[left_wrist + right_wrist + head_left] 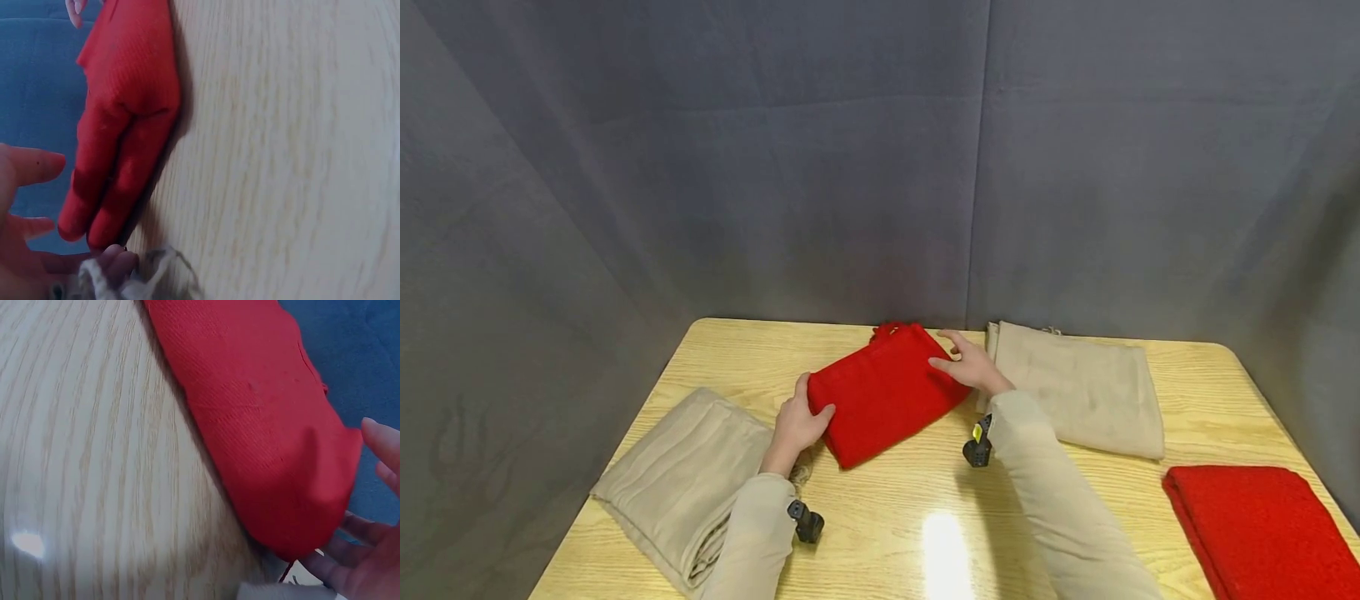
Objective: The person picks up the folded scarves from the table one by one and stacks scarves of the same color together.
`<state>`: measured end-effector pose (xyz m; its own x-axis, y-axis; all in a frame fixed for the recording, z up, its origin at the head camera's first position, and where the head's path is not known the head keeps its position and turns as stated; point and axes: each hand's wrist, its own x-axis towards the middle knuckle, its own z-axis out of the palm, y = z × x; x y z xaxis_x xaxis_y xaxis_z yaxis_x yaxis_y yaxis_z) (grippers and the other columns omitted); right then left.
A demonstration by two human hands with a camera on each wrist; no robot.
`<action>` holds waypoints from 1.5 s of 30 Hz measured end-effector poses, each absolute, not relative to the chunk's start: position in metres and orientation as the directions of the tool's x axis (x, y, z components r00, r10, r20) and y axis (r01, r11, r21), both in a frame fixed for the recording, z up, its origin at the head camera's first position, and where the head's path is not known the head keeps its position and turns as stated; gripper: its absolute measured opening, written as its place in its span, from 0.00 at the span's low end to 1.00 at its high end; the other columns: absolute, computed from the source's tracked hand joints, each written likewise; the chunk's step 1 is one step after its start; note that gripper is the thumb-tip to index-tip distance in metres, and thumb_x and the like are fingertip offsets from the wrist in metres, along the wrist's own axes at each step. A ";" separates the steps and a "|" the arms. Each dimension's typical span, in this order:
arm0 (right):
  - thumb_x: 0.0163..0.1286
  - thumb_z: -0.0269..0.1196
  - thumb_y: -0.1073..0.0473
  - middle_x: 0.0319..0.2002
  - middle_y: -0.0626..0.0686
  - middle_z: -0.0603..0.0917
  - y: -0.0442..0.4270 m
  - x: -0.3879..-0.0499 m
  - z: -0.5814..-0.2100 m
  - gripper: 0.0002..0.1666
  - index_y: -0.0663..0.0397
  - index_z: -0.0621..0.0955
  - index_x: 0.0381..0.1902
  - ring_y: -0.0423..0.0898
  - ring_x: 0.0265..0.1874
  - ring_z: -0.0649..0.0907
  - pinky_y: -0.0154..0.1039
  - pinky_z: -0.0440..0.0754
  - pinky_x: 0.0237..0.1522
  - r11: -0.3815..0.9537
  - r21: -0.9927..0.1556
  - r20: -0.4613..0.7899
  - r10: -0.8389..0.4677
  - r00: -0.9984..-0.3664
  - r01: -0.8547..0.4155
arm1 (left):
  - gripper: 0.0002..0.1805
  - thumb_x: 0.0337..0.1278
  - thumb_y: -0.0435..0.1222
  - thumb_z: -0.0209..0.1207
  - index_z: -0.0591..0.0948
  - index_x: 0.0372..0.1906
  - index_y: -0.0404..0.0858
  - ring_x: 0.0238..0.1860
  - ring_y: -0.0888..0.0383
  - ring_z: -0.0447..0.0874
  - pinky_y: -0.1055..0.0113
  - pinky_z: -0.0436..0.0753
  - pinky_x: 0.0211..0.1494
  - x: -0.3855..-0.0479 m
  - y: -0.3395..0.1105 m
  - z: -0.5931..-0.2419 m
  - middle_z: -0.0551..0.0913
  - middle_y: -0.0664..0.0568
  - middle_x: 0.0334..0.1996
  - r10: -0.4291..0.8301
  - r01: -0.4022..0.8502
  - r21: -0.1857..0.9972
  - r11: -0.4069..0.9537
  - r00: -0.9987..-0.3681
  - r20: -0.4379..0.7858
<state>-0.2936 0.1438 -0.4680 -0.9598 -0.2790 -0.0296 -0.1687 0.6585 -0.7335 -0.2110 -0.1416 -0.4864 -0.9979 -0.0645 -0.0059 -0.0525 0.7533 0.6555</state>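
A folded red cloth (887,392) lies slanted at the middle back of the wooden table, its fringe at the far edge. The left hand (797,423) is at its left end, thumb over the near corner, fingers spread along the side. At the right end is the right hand (968,362), thumb above the cloth, fingers spread. In the left wrist view the cloth (131,75) shows rounded folded layers beside the left hand (31,237). The right wrist view shows the right hand's fingers (337,559) at the cloth's rounded end (269,456).
One folded beige cloth (692,475) lies at the left, its fringe under the left wrist. Another beige cloth (1082,387) lies at the back right, close to the right hand. A second red cloth (1262,533) is at the front right. Grey curtain (850,167) stands behind the table.
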 end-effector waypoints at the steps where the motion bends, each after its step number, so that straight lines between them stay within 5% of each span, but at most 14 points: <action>1: 0.63 0.58 0.54 0.57 0.65 0.70 0.142 -0.293 -0.468 0.34 0.58 0.62 0.65 0.59 0.52 0.71 0.51 0.72 0.49 0.660 -0.735 -0.043 -0.276 -0.960 -0.157 | 0.38 0.54 0.40 0.57 0.55 0.66 0.31 0.48 0.35 0.73 0.49 0.72 0.51 -0.211 -0.141 -0.486 0.74 0.30 0.49 -0.068 -0.060 0.656 0.753 -0.998 -0.014; 8: 0.62 0.59 0.53 0.56 0.66 0.71 0.134 -0.288 -0.468 0.38 0.51 0.59 0.67 0.59 0.52 0.73 0.50 0.71 0.52 0.643 -0.765 -0.156 -0.245 -0.957 -0.040 | 0.37 0.53 0.40 0.57 0.57 0.66 0.32 0.50 0.36 0.70 0.48 0.70 0.52 -0.208 -0.138 -0.487 0.73 0.30 0.50 -0.058 -0.059 0.680 0.731 -0.998 -0.023; 17: 0.61 0.60 0.56 0.66 0.63 0.57 0.131 -0.285 -0.466 0.42 0.48 0.55 0.70 0.60 0.63 0.59 0.54 0.58 0.61 0.589 -0.808 -0.221 -0.276 -0.935 0.017 | 0.37 0.52 0.43 0.59 0.59 0.66 0.38 0.52 0.40 0.66 0.48 0.71 0.51 -0.210 -0.132 -0.484 0.67 0.33 0.51 -0.022 -0.041 0.770 0.637 -0.999 -0.036; 30: 0.61 0.55 0.65 0.67 0.61 0.54 0.136 -0.283 -0.472 0.39 0.46 0.56 0.69 0.58 0.63 0.59 0.54 0.56 0.62 0.472 -0.869 -0.293 -0.247 -0.924 0.150 | 0.34 0.51 0.29 0.57 0.61 0.66 0.38 0.58 0.40 0.65 0.49 0.66 0.58 -0.213 -0.128 -0.490 0.66 0.35 0.59 -0.090 -0.115 0.907 0.406 -0.992 -0.085; 45: 0.53 0.56 0.72 0.65 0.61 0.57 0.137 -0.277 -0.465 0.42 0.58 0.58 0.67 0.58 0.61 0.61 0.52 0.59 0.61 0.447 -0.891 -0.221 -0.283 -0.933 0.075 | 0.34 0.42 0.17 0.54 0.65 0.61 0.34 0.53 0.39 0.67 0.49 0.68 0.55 -0.213 -0.123 -0.488 0.67 0.33 0.53 -0.113 -0.015 0.926 0.378 -0.993 0.029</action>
<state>-0.2766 0.1370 -0.4654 -0.9334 -0.2830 -0.2207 0.0752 0.4472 -0.8913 -0.2128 -0.1228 -0.4883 -0.9932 -0.1128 0.0294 -0.0155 0.3777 0.9258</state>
